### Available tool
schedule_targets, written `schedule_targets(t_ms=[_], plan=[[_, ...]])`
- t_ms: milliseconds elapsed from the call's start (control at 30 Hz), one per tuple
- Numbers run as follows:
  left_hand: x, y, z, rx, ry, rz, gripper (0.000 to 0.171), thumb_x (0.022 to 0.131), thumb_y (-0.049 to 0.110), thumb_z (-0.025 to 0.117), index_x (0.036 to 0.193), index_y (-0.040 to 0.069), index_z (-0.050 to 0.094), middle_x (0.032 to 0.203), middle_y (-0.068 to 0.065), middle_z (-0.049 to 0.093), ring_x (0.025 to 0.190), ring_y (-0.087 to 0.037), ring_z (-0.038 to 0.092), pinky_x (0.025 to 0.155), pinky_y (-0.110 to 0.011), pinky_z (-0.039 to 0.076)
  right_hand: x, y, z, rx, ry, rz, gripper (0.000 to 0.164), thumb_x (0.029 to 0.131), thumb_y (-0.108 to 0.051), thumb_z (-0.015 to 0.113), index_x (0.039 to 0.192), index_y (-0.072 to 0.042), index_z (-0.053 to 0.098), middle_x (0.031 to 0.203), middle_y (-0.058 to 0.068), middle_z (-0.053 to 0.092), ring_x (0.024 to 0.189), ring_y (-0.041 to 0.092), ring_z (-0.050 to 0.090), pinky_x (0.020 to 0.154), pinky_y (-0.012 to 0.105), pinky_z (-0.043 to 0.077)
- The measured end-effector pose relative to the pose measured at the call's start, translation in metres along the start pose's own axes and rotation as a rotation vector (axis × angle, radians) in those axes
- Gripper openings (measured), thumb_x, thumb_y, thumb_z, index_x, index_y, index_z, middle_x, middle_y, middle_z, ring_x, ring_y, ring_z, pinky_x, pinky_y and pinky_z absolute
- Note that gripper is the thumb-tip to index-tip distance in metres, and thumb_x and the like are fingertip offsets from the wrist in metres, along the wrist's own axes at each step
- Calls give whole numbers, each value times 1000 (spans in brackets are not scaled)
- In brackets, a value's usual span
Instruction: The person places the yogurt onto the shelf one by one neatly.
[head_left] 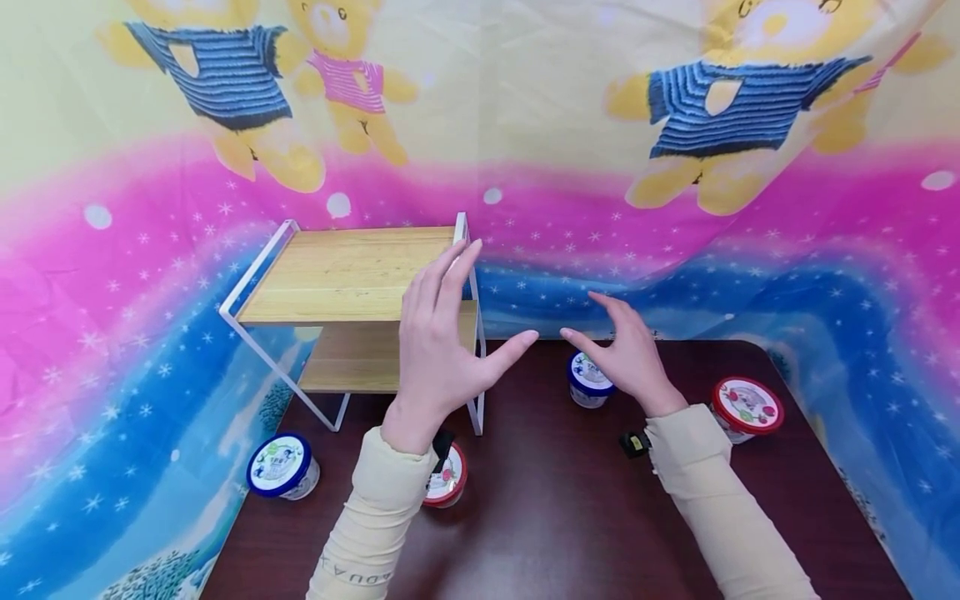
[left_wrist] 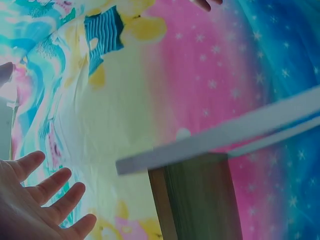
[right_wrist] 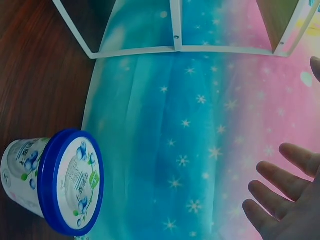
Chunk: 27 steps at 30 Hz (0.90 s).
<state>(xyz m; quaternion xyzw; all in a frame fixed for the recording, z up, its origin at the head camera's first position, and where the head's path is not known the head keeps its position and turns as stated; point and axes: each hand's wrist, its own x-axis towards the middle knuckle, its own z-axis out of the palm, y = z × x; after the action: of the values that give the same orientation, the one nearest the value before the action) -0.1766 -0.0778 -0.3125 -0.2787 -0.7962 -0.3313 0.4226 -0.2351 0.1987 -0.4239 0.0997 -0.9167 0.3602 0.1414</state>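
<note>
My left hand (head_left: 442,346) is raised in front of the right side of a two-tier wooden shelf (head_left: 341,279) with a white metal frame. Its fingers point up, thumb out to the right, with nothing held. My right hand (head_left: 630,358) hovers empty over the table, its fingers spread and thumb toward the left hand. Just behind it stands a tub with a blue lid (head_left: 590,379), partly covered by the hand. A red-lidded tub (head_left: 453,483) is partly hidden by the left sleeve. In the right wrist view, a blueberry-printed tub (right_wrist: 75,180) lies left of the spread fingers (right_wrist: 277,182).
Another blue-lidded tub (head_left: 283,467) stands at the table's left edge, and a red-lidded one (head_left: 746,408) near the right edge, beside the right sleeve. The dark wooden table (head_left: 555,517) meets a curtain (head_left: 540,250) printed with bears and snowflakes at its back and sides.
</note>
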Motion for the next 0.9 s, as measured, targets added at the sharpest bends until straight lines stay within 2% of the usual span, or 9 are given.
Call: schedule_targets(t_ms=[300,633,900], plan=[[-9,-16,-23,51,41,-31,94,78,66,73,152,14,48,151,-5,48,135,-23,45,109,-50,33,7,-18,6,30,-14,-18,85,87,-68,66,156,-25,41,158,7,38,142,33,36,105,68,32],[-23,-37,-47,130,63,-80,92,78,63,72,152,13,48,150,-7,50,135,-27,47,108,-53,34,14,-43,10,66,-14,-66,82,88,-67,66,154,-24,43,156,5,40,142,30,36,106,66,33],[-40,-48,-67,177,90,-157,91,78,63,72,150,12,50,150,-6,51,136,-28,46,109,-55,32,19,-62,17,82,-17,-118,75,93,-62,64,154,-24,44,155,4,42,142,28,37,108,62,35]])
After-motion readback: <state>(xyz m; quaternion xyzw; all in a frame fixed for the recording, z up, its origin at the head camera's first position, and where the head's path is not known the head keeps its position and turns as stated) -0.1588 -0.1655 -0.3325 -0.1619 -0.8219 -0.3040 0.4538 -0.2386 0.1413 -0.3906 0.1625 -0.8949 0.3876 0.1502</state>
